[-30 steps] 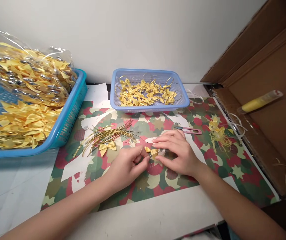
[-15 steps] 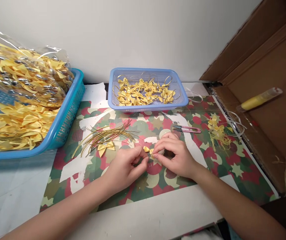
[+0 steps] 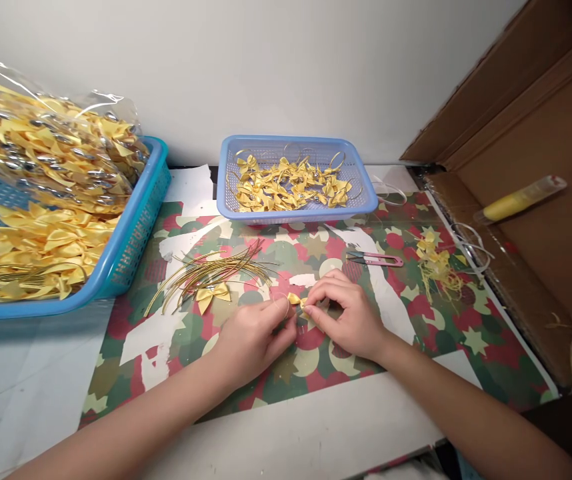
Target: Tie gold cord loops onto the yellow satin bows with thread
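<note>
“One broad pale surface (image 3: 286,440) carries everything. What fills it?”

“First a red, green and cream patterned sheet (image 3: 311,363), then, on the left, the large bright-blue plastic basket (image 3: 136,239). That holds loose yellow satin bows (image 3: 51,243) and a bulging clear plastic bag (image 3: 61,147) of bows with silvery pieces. Plenty left, I'd judge.”

“And what looks done?”

“The contents of the smaller lavender-blue plastic basket (image 3: 296,215) at the back: yellow bows with gold rings (image 3: 291,183). Whether every bow has its ring, I can't tell.”

“The hands?”

“Left hand (image 3: 253,333) and right hand (image 3: 349,313) meet over the sheet, in front of that basket, fingers closed in small pinches.”

“Anything unused nearby?”

“Loose gold cords (image 3: 216,273), not looped, beyond the left hand; pink-handled thread snips (image 3: 389,260) lying past the right; one spare yellow satin bow (image 3: 212,297) at the cords' near edge.”

“So the piece in hand?”

“Partway, I'd say. Its small yellow satin bow (image 3: 293,300) is at the fingertips, and both hands seem to grip a thin strand (image 3: 299,312) just in front. Whether the two are joined is too small to see.”
</note>
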`<state>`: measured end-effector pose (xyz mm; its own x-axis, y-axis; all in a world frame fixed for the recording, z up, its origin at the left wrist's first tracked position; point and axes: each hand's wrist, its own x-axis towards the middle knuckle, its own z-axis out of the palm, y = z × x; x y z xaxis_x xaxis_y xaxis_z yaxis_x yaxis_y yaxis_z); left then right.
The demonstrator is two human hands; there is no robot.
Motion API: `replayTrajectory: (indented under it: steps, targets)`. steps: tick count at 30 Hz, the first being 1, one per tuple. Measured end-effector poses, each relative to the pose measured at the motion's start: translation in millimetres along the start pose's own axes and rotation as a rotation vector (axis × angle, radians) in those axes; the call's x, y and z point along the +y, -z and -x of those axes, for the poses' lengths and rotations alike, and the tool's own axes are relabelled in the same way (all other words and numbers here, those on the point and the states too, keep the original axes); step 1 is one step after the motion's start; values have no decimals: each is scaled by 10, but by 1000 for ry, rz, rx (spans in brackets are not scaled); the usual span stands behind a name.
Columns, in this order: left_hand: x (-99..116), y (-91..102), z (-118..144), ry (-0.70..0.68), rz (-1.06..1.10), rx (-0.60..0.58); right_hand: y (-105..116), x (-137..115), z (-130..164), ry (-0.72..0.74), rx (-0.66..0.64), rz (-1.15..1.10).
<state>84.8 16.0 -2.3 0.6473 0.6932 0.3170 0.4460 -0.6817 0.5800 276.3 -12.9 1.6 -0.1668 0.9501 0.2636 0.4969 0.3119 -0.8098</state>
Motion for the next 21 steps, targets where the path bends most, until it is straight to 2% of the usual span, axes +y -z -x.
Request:
replayTrajectory:
  steps: [11,16,19,21]
  targets:
    - [3,-24,-5,126,30,-48,-46,33,14,16,17,52]
    - [18,10,-34,147,191,-4,28,36,-14,8,17,-28]
    - [23,43,-56,172,326,29,75,51,-24,-68,52,-129]
    - [28,60,-67,254,477,0,76,66,-18,-143,38,-229]
